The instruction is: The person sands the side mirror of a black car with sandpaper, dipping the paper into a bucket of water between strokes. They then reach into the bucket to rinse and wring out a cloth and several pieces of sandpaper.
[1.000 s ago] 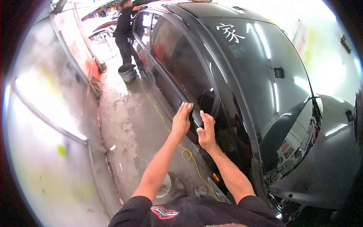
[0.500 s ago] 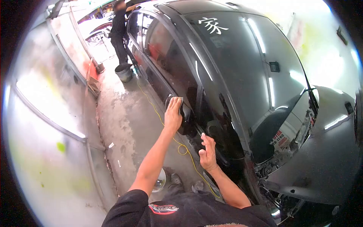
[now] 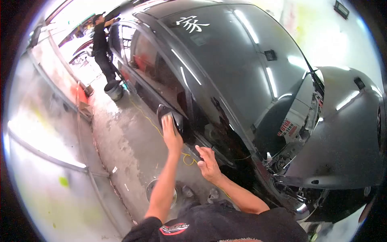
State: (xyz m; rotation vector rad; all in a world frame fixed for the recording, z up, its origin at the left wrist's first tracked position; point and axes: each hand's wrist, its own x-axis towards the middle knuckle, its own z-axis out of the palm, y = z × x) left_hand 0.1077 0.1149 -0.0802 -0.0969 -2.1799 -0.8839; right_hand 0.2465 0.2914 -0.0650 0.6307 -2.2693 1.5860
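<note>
My left hand (image 3: pixel 172 140) lies along the black side mirror (image 3: pixel 179 123) of a dark car, fingers together and stretched forward. A thin grey pad (image 3: pixel 168 115) shows under its fingertips, pressed on the mirror housing; its exact kind is hard to make out. Lower and to the right, my right hand (image 3: pixel 209 167) is held beside the front door (image 3: pixel 219 147), thumb and fingers apart with nothing in them. Whether its fingertips touch the door cannot be told.
The car's bonnet (image 3: pixel 338 149) is raised at the right. A yellow cord (image 3: pixel 146 115) runs along the floor beside the car. Near my feet stands a bucket (image 3: pixel 152 189). Farther back, a co-worker (image 3: pixel 101 44) stands at the car by a dark bucket (image 3: pixel 114 90). A wall (image 3: pixel 44 149) borders the left.
The view has shifted, so the car sits farther left in it. My left hand has moved over the mirror with the grey pad still under its fingers. My right hand remains open beside the door.
</note>
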